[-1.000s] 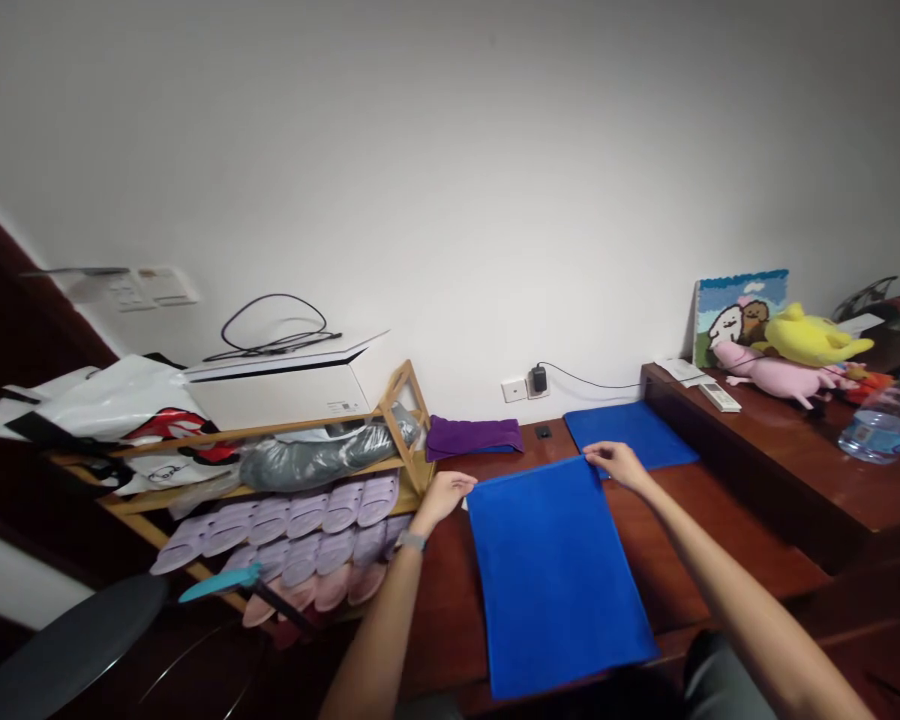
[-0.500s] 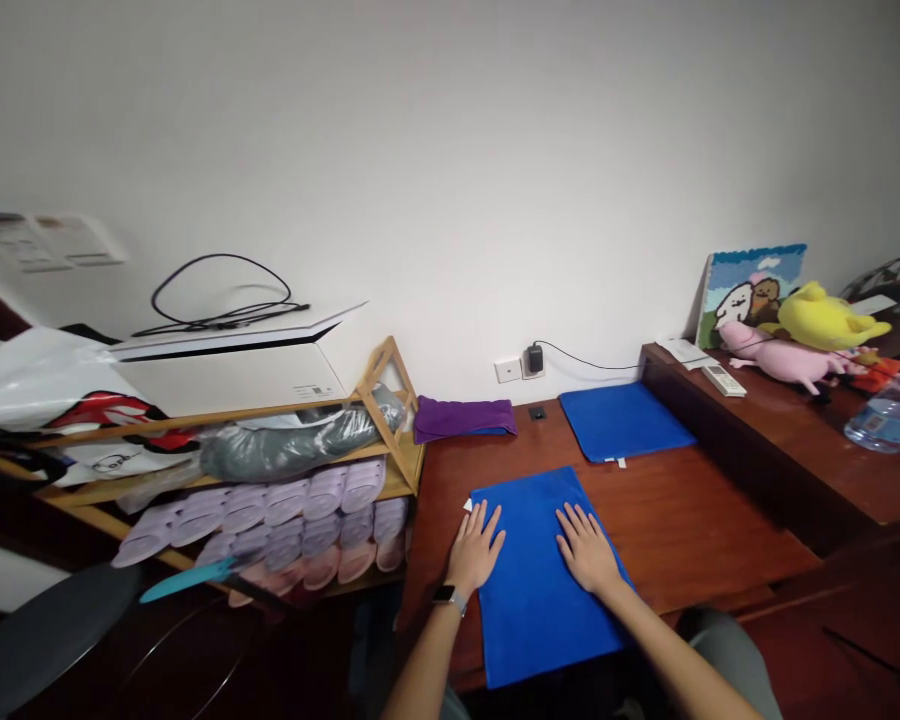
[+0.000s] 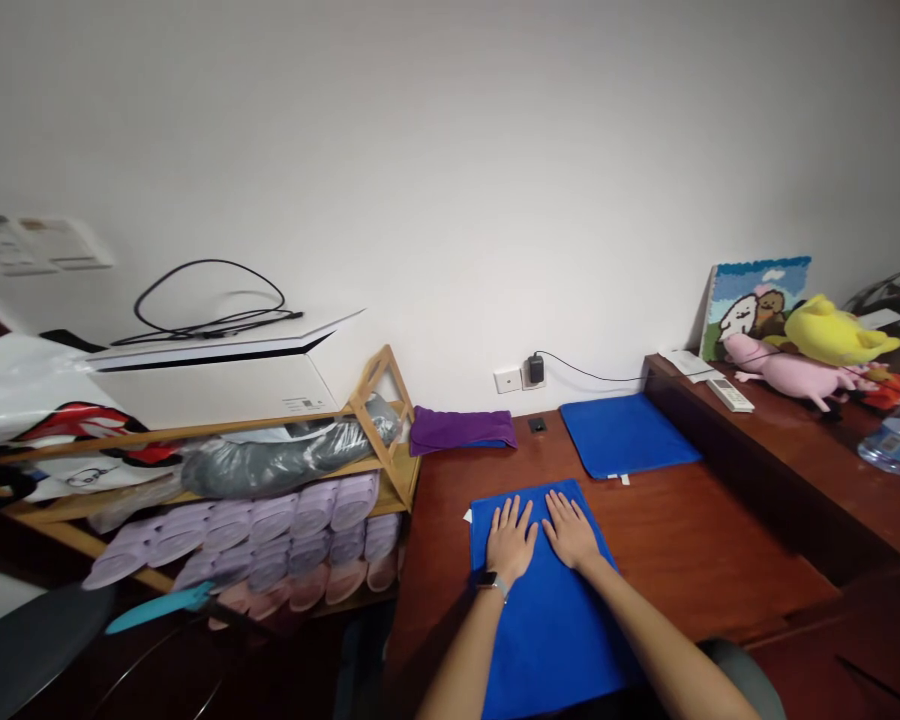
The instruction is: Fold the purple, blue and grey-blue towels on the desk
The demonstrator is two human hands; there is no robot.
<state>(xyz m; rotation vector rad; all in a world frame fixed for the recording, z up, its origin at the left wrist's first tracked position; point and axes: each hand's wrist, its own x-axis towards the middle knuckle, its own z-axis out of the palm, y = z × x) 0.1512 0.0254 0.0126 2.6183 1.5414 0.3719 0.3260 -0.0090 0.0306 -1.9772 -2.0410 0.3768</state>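
A blue cloth (image 3: 547, 640) lies spread flat over the near part of the desk, its near end hanging at the front edge. A small white tag sticks out at its upper left corner. My left hand (image 3: 511, 540), with a watch on the wrist, rests palm down on the upper left of the cloth, fingers stretched. Close beside it, my right hand (image 3: 571, 532) lies flat on the upper right part, fingers also stretched. Behind are another blue cloth (image 3: 626, 436), laid flat with tags at its near edge, and a folded purple cloth (image 3: 461, 430).
A wooden rack (image 3: 382, 420) on the left holds several pale slippers (image 3: 315, 510) and a white box (image 3: 217, 390). On the raised ledge to the right are a remote (image 3: 730, 394), plush toys (image 3: 791, 375) and a water bottle (image 3: 896, 440). A plugged-in adapter (image 3: 535, 368) sits on the wall.
My left hand has moved right, from the cloth's left edge onto its upper part. My right hand has shifted slightly left and up, so the hands are closer together. The view has tilted slightly.
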